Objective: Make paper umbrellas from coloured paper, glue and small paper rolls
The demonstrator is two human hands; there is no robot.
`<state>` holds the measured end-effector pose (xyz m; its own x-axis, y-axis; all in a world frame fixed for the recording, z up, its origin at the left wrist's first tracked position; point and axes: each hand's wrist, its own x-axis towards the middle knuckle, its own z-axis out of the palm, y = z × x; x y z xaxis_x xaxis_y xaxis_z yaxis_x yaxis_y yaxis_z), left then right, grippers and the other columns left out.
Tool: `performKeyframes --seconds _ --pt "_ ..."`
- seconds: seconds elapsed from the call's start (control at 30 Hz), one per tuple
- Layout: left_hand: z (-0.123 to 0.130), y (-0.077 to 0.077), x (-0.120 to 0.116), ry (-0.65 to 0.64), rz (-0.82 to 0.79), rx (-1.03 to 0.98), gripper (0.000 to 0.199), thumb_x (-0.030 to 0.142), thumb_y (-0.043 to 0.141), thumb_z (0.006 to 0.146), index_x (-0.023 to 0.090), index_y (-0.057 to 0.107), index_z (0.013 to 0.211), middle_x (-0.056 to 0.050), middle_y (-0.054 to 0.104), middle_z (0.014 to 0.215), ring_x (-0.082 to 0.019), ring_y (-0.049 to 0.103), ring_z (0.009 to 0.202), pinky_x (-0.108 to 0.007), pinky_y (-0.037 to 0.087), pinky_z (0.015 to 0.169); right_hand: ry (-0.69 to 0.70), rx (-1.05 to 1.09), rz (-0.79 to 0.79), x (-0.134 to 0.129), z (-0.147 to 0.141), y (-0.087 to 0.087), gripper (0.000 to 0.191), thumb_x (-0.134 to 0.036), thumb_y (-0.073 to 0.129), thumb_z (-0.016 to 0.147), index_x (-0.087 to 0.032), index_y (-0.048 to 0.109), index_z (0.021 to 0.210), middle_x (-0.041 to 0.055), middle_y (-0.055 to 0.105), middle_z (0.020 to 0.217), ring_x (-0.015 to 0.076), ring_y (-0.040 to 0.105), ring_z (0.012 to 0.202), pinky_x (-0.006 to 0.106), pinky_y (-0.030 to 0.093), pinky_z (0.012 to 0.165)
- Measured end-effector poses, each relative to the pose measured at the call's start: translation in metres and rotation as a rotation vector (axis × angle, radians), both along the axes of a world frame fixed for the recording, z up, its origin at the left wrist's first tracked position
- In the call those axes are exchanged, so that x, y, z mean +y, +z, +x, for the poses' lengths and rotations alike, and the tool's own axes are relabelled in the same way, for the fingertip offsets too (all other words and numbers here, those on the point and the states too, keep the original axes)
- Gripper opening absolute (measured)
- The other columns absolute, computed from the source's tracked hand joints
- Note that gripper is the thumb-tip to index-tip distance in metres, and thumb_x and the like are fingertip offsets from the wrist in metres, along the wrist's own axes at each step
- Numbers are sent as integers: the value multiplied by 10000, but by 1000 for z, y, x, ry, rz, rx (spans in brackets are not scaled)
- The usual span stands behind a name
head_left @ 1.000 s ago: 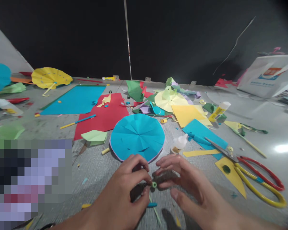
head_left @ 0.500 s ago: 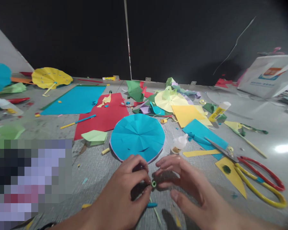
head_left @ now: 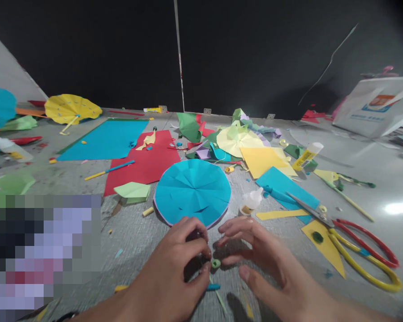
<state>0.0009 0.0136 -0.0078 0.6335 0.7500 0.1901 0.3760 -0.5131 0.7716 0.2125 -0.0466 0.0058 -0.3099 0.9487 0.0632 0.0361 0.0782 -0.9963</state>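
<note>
**Left pinching small green roll, right spread beside it**

Left hand [head_left: 174, 257]: thumb and forefinger pinch the left edge of a small light-green paper roll [head_left: 218, 265], hollow end facing the camera. Right hand [head_left: 268, 255]: fingers spread and curved, tips just right of the roll; can't tell if any touch it.

Just below the grip: a light-green strip [head_left: 220, 300] and a blue stick end [head_left: 213, 286], the latter partly behind the left thumb.

Straight beyond the grip: pleated blue disc [head_left: 193, 192], purple rim, lying flat; left knuckles overlap its near edge in view. Short yellow roll [head_left: 148, 211] left of the disc. Small glue bottle [head_left: 251, 203] upright, just past the right fingertips.

Right of the grip, well apart: scissors [head_left: 364, 251], red and yellow handles, blades over blue paper [head_left: 285, 185].

Farther out: red sheet [head_left: 141, 161] beyond-left, glue stick [head_left: 308, 156] beyond-right, white bag [head_left: 372, 118] far right.
</note>
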Motion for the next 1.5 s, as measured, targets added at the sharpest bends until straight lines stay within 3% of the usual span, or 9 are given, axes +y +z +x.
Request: performKeyframes --seconds 0.23,0.6,1.5 --pt "1 2 -1 5 -1 0 147 98 609 875 200 651 777 -29 632 1006 -201 620 971 -348 502 858 1 9 -13 -1 2 -2 241 -203 524 1041 -306 513 1258 72 529 1298 210 654 1187 441 599 1027" --pt "0 1 -1 -44 -64 -40 188 34 606 847 207 664 807 -13 631 1045 -179 630 1030 -310 509 906 4 25 -51 1 -1 2 225 -230 552 1034 -264 515 1253 106 557 1281 245 652 1199 495 591 1031" --pt "0 1 -1 -25 -39 -7 207 4 570 840 197 645 857 -34 606 1066 -179 626 1004 -309 519 883 -9 -27 -5 0 0 1 248 -180 516 1030 -279 508 1257 94 524 1296 220 648 1194 449 601 1034"
